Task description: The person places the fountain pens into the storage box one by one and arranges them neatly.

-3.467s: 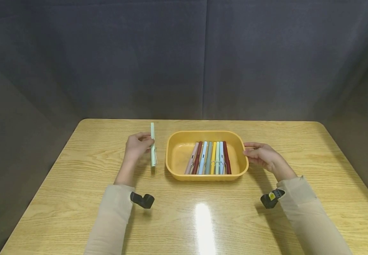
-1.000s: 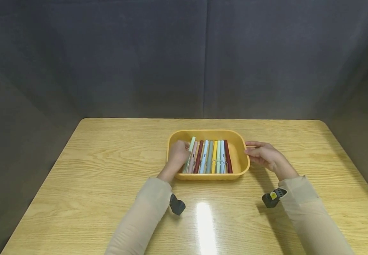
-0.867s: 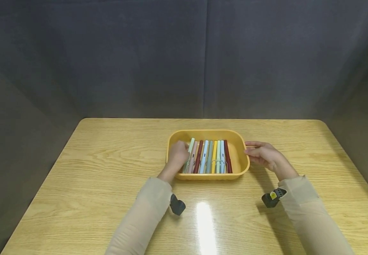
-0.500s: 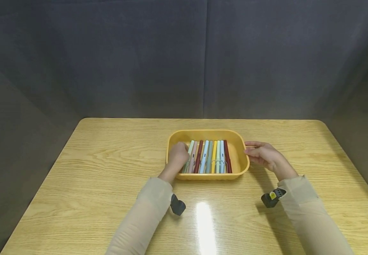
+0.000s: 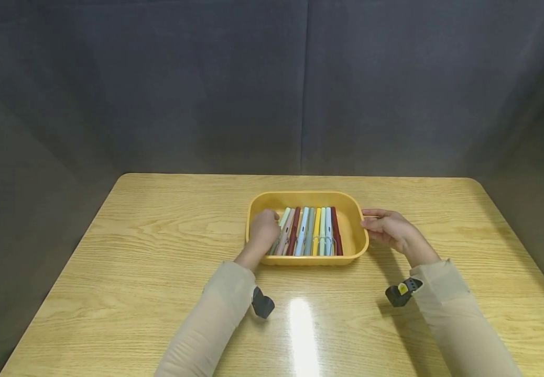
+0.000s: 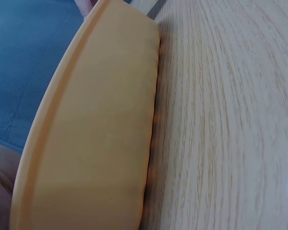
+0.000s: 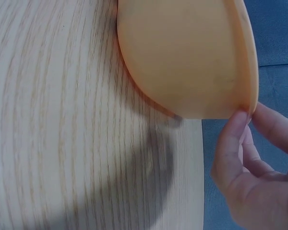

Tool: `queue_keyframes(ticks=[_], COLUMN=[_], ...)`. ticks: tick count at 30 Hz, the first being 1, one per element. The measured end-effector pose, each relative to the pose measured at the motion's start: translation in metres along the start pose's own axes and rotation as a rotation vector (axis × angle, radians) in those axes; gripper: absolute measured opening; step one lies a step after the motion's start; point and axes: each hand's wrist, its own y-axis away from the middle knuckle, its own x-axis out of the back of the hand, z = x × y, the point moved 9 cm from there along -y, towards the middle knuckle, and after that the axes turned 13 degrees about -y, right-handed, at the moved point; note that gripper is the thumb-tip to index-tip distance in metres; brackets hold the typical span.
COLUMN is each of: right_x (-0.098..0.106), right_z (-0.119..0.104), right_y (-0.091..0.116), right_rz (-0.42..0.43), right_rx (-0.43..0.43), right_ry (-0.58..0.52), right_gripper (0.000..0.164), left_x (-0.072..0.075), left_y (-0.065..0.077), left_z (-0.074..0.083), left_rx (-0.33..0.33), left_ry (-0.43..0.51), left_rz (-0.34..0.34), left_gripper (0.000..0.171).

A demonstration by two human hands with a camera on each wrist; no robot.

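A yellow tray (image 5: pixel 354 228) holds a row of capped pens with wire clips. My left hand (image 5: pixel 263 229) reaches inside its left end, fingers curled at a pale green pen (image 5: pixel 283 217), the leftmost of the row; the fingertips are mostly hidden. Beside that pen lies a pinkish-grey pen (image 5: pixel 285 233), then a dark red pen (image 5: pixel 293 230). With thumb and fingers, my right hand (image 7: pixel 259 177) pinches the tray's right rim. The left wrist view is mostly filled by the tray's outer wall (image 6: pixel 96 105).
More pens, among them a yellow pen (image 5: pixel 316 225) and another dark red pen (image 5: pixel 336 230), lie side by side in the tray's middle. The wooden table (image 5: pixel 111 293) ends at a dark curtain (image 5: pixel 206 94) behind it.
My left hand has brought the pale green pen from the tray's left into it, and the pen has since sunk and tipped rightward toward the row. My right hand stays at the rim.
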Motion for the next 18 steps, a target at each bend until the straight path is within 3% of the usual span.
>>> queue_keyframes(ticks=[11,14,18], right_x=[0.005,0.004,0.004], right_z=[0.004,0.004,0.000], right_y=[-0.002,-0.002,0.001], right_rz=[0.026,0.024,0.032], right_rx=[-0.003,0.012,0.041], right_ry=[0.050,0.076,0.151], right_gripper=[0.058,0.059,0.059], left_x=[0.001,0.007,0.025], left_y=[0.003,0.005,0.009], left_z=[0.001,0.001,-0.003], left_rx=[0.011,0.001,-0.024], left_ry=[0.085,0.139,0.237], left_rz=[-0.036,-0.017,0.062], left_gripper=[0.034,0.033,0.034])
